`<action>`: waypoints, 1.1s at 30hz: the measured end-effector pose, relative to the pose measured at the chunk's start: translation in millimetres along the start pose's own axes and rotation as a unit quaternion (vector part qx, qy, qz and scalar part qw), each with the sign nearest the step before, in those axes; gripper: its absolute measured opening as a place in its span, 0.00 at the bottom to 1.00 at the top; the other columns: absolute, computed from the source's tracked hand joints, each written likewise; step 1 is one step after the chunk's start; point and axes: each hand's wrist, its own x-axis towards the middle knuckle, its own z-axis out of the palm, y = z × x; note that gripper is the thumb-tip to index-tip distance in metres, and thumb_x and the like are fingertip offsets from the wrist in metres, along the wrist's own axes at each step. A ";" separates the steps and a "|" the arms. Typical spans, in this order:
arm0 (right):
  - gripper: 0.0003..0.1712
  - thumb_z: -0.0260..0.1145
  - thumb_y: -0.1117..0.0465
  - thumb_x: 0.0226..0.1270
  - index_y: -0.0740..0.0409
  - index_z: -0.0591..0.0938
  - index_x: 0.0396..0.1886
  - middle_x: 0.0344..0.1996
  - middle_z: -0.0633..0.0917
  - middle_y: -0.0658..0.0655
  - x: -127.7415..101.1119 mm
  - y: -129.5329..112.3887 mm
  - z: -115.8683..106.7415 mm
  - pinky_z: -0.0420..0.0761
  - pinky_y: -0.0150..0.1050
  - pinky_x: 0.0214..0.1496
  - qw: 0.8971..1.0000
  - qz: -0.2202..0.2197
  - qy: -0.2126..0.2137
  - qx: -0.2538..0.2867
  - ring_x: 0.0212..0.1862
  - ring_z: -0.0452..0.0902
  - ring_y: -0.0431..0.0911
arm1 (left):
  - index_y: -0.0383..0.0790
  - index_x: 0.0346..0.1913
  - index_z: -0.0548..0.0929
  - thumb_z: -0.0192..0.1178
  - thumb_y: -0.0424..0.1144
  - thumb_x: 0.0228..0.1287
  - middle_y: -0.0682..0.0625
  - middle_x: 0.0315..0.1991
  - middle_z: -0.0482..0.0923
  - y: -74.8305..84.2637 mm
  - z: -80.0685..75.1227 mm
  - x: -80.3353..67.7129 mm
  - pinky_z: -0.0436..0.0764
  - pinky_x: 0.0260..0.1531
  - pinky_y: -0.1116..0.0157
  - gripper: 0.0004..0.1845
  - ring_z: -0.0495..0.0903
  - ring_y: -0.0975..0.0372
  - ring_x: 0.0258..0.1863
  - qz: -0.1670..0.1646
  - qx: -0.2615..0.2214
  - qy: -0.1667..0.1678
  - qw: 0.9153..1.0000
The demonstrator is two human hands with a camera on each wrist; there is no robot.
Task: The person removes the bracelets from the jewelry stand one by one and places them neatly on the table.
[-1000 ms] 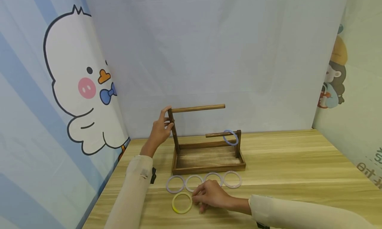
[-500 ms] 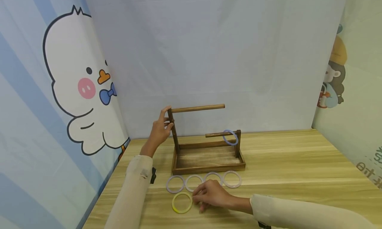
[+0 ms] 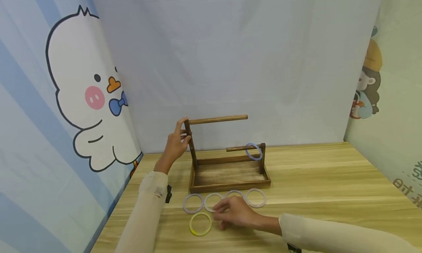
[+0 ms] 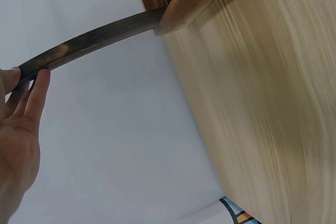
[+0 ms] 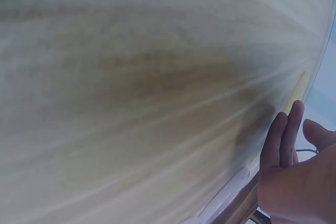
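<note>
We see the left hand (image 3: 176, 143) up at the tall post of the wooden stand (image 3: 227, 174), thumb and fingers pinching the post just below the end of the upper dowel (image 3: 217, 119); the left wrist view shows the fingertips (image 4: 37, 85) lying along the dark post. The right hand (image 3: 235, 213) hovers low over the wooden table (image 3: 329, 187), fingers loosely extended and holding nothing. The yellow bangle (image 3: 200, 223) lies flat on the table just left of the right hand's fingertips, close but, as far as we can tell, not touching them. Behind it a row of four pale bangles (image 3: 193, 203) lies in front of the stand's tray; the right hand covers part of the third one. A blue bangle (image 3: 254, 152) hangs on the lower dowel (image 3: 239, 148) at the stand's right post, well apart from both hands. In the right wrist view the yellow rim (image 5: 296, 94) shows just beyond the fingertips, blurred
</note>
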 end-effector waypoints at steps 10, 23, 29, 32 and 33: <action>0.20 0.78 0.59 0.65 0.69 0.88 0.49 0.40 0.91 0.58 -0.3 -3.1 -14.6 0.91 0.36 0.41 1.000 -0.009 0.021 -0.021 0.35 0.91 0.46 | 0.56 0.81 0.54 0.58 0.24 0.75 0.27 0.61 0.78 -0.5 -0.2 -0.9 0.88 0.54 0.48 0.41 0.83 0.39 0.57 0.005 -0.003 0.004 1.000; 0.21 0.76 0.60 0.67 0.72 0.86 0.52 0.41 0.91 0.62 -5.3 -0.9 -46.3 0.92 0.38 0.41 0.999 0.006 0.038 -0.023 0.33 0.91 0.50 | 0.57 0.81 0.54 0.58 0.23 0.75 0.27 0.61 0.78 -2.9 2.1 -1.7 0.87 0.54 0.48 0.42 0.83 0.38 0.57 0.008 -0.007 0.007 1.000; 0.21 0.74 0.62 0.69 0.74 0.85 0.54 0.44 0.90 0.65 -7.6 -0.3 -65.7 0.92 0.39 0.41 0.999 0.010 0.051 -0.003 0.35 0.91 0.53 | 0.56 0.81 0.54 0.58 0.23 0.75 0.27 0.61 0.78 -3.4 2.0 -0.6 0.87 0.54 0.48 0.42 0.83 0.38 0.57 0.010 -0.009 0.008 1.000; 0.22 0.73 0.63 0.70 0.76 0.83 0.55 0.45 0.90 0.66 -8.8 0.2 -75.4 0.92 0.41 0.43 0.998 0.004 0.055 0.004 0.38 0.91 0.54 | 0.56 0.81 0.54 0.58 0.24 0.75 0.27 0.61 0.78 -3.0 1.9 -0.2 0.87 0.54 0.48 0.42 0.83 0.38 0.57 0.010 -0.006 0.007 1.000; 0.22 0.73 0.63 0.70 0.75 0.83 0.56 0.45 0.90 0.67 -9.3 0.6 -78.4 0.92 0.42 0.43 0.998 0.003 0.058 0.002 0.38 0.91 0.54 | 0.56 0.81 0.54 0.58 0.24 0.75 0.27 0.61 0.78 -2.9 1.9 0.0 0.87 0.54 0.48 0.42 0.83 0.38 0.57 0.009 -0.006 0.006 1.000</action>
